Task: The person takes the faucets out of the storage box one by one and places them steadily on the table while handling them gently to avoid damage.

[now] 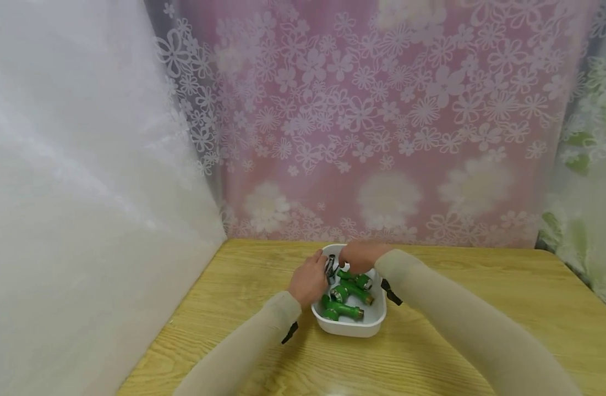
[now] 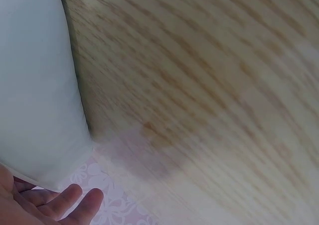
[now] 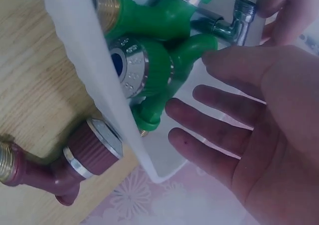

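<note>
A white plastic basin (image 1: 349, 329) holds several green taps (image 1: 349, 311) and a chrome tap (image 3: 241, 23). My left hand (image 1: 309, 280) straddles the basin's left rim, holding it. In the left wrist view its fingers (image 2: 89, 202) show beyond the rim, outside the wall. My right hand (image 1: 359, 256) reaches over the far right part of the basin. In the right wrist view its fingers are extended and spread, with nothing gripped. One fingertip is right at the end of a green tap (image 3: 194, 48), and the chrome tap lies just past it.
A maroon tap (image 3: 92, 153) lies on the table outside the basin wall, hidden behind my right arm in the head view. The wood-grain table (image 1: 248, 275) meets a pink floral curtain (image 1: 382, 137) at the back and a white sheet (image 1: 99, 220) on the left.
</note>
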Action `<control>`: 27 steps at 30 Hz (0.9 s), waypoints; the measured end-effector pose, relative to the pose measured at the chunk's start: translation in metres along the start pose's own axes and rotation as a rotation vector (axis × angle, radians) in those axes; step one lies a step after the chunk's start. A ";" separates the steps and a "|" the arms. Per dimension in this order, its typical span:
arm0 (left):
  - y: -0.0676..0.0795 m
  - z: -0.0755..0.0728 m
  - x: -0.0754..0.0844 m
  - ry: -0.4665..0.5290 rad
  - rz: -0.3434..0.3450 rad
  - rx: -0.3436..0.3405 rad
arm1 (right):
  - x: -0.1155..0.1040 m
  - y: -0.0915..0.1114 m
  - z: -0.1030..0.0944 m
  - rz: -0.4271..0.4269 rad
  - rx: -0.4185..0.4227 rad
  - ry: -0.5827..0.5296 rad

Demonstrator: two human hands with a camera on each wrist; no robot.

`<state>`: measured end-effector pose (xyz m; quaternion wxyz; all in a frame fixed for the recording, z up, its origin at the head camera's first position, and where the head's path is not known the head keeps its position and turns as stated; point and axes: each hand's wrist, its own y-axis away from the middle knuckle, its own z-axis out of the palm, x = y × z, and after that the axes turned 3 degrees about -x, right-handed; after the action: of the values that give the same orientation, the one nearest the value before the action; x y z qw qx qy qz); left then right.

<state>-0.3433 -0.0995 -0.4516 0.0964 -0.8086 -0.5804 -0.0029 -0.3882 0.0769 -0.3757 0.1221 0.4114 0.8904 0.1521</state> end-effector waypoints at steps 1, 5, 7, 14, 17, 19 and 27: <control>0.000 0.001 0.000 -0.001 0.001 0.000 | 0.000 -0.001 0.001 -0.003 -0.008 -0.009; 0.000 0.003 0.001 0.016 0.003 0.002 | 0.001 -0.004 0.008 0.014 -0.028 -0.020; 0.000 0.004 0.002 0.027 0.000 0.000 | 0.002 -0.005 0.011 0.015 -0.026 -0.016; 0.000 0.001 0.003 0.009 -0.014 -0.001 | 0.002 -0.006 0.019 0.049 -0.013 -0.041; 0.000 0.000 0.003 0.013 -0.019 -0.013 | 0.003 -0.007 0.020 0.054 -0.010 -0.047; 0.000 0.000 0.003 0.024 -0.020 -0.022 | 0.003 -0.009 0.020 0.053 -0.010 -0.047; 0.000 0.001 0.001 0.071 -0.023 -0.031 | 0.010 -0.015 0.020 0.011 -0.006 -0.044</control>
<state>-0.3432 -0.0985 -0.4526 0.1045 -0.8026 -0.5858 -0.0417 -0.3982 0.0792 -0.4002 0.1419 0.4192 0.8847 0.1463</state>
